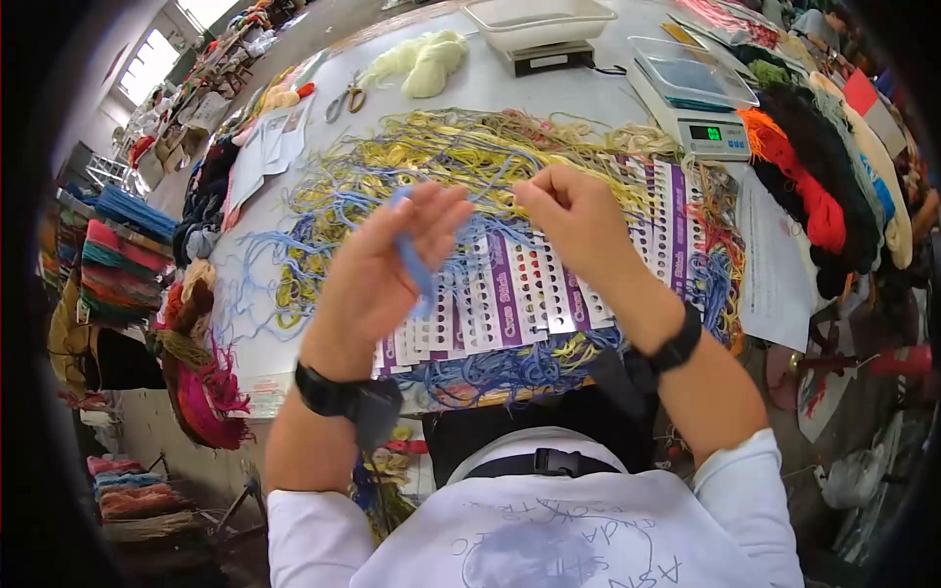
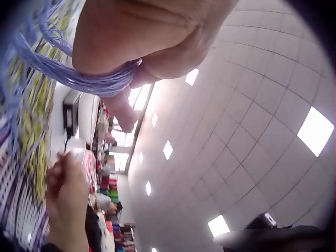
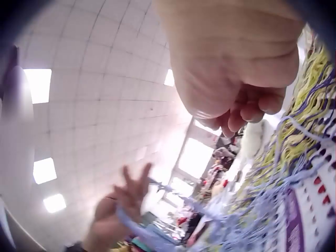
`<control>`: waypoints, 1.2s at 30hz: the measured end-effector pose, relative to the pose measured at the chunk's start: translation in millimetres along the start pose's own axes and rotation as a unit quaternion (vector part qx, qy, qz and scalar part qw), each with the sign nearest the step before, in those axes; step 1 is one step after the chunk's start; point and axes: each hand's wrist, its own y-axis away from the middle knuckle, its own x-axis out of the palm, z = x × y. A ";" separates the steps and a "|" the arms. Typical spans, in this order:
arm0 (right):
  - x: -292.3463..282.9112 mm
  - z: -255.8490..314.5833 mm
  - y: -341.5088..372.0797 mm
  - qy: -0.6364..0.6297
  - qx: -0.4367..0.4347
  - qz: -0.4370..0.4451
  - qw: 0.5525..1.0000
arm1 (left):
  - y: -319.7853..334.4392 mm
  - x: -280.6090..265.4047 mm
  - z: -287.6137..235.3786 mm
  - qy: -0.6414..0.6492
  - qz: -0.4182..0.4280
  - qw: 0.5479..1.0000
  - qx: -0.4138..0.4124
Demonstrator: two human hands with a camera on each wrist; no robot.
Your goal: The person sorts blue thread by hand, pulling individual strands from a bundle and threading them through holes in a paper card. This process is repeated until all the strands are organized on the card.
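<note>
A light blue bundle of embroidery thread [image 2: 79, 79] runs through my left hand [image 1: 368, 269], held between thumb and fingers, one end hanging across the palm. Its other strands trail toward the blue tangle [image 1: 270, 260] on the table. My right hand [image 1: 578, 220] hovers over the pile with its fingers curled in; no thread shows in them in the right wrist view. Below both hands lie yellow-green and purple threads [image 1: 431, 147] and rows of punched cards [image 1: 505, 294] with purple strips printed "Cross Stitch".
Scissors [image 1: 345, 101] and a pale yellow skein [image 1: 431, 64] lie at the back. A scale with a white tray [image 1: 539, 24] stands behind the threads, another scale [image 1: 714, 137] at right. Red and dark skeins [image 1: 809, 201] line the right edge; papers [image 1: 270, 147] lie left.
</note>
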 end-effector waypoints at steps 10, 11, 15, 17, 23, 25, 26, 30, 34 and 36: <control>6.9 4.0 60.7 -0.225 0.057 0.063 0.971 | 6.9 39.1 68.2 0.059 0.031 0.995 -0.073; 7.0 3.1 61.3 -0.247 0.063 0.062 0.965 | 7.7 40.8 69.5 0.064 0.022 0.996 -0.061; 5.2 5.3 63.9 -0.306 0.088 0.077 0.945 | 12.4 32.9 69.8 0.042 0.028 0.998 -0.044; 4.4 4.0 64.4 -0.328 0.093 0.084 0.937 | 14.3 36.7 68.5 0.040 0.004 0.998 -0.041; -10.6 -6.2 66.5 -0.353 0.058 0.081 0.930 | 10.0 26.6 65.8 -0.032 0.001 0.999 -0.024; -25.7 -10.5 67.9 -0.455 0.112 0.077 0.880 | 4.1 10.8 65.7 0.045 0.034 0.997 -0.056; -45.5 -16.5 70.1 -0.467 0.119 0.059 0.874 | 4.4 -0.3 53.1 0.111 0.061 0.990 -0.064; -207.0 -72.8 92.2 -0.600 0.128 -0.078 0.786 | 9.5 -88.4 -45.0 0.239 -0.001 0.971 0.025; -432.0 -130.7 185.5 -0.582 0.154 -0.217 0.768 | 44.7 -261.5 -168.7 0.161 -0.182 0.959 0.144; -564.9 -157.4 252.4 -0.482 0.156 -0.432 0.746 | 58.5 -322.2 -220.8 -0.047 -0.289 0.932 0.214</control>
